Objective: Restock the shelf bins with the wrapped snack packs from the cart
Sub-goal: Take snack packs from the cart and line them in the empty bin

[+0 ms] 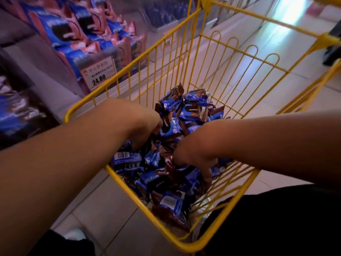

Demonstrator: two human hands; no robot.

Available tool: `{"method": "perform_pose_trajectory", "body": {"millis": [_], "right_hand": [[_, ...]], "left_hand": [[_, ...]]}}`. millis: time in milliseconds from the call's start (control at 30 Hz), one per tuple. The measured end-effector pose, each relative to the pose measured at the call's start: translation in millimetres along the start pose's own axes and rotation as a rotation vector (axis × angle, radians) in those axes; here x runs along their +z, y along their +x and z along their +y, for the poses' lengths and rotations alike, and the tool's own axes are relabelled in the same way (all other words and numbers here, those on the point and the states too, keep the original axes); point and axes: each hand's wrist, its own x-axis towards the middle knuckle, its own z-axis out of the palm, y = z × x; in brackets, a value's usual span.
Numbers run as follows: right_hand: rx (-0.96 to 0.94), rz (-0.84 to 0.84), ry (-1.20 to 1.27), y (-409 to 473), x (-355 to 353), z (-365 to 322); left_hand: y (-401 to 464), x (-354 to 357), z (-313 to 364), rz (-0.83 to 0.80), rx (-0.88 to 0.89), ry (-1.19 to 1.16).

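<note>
Both hands reach down into one yellow wire cart (177, 58). The left hand (147, 124) has its fingers curled around blue-and-brown snack packs (171, 108) at the top of the heap. The right hand (191, 150) digs its fingers among the packs, grip unclear. The packs are too many and too jumbled to count. One price tag (99, 73) fronts the shelf bins (73, 30) to the left

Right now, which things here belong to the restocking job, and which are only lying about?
For the job:
snack packs
yellow cart
shelf bins
left hand
right hand

Not for the job:
price tag
floor tiles
</note>
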Motion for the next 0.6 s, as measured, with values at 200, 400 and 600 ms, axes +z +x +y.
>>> {"method": "perform_pose_trajectory", "body": {"millis": [200, 400, 600], "right_hand": [[0.042, 0.074, 0.399, -21.7, -6.4, 18.1], [0.105, 0.350, 0.739, -71.8, -13.3, 46.7], [0.073, 0.856, 1.150, -140.1, -9.7, 62.3]], "left_hand": [[-10.1, -3.9, -10.7, 0.271, 0.126, -0.274], [-29.9, -1.0, -35.4, 0.467, 0.159, -0.648], [-65.1, 10.1, -51.9, 0.611, 0.263, -1.414]]}}
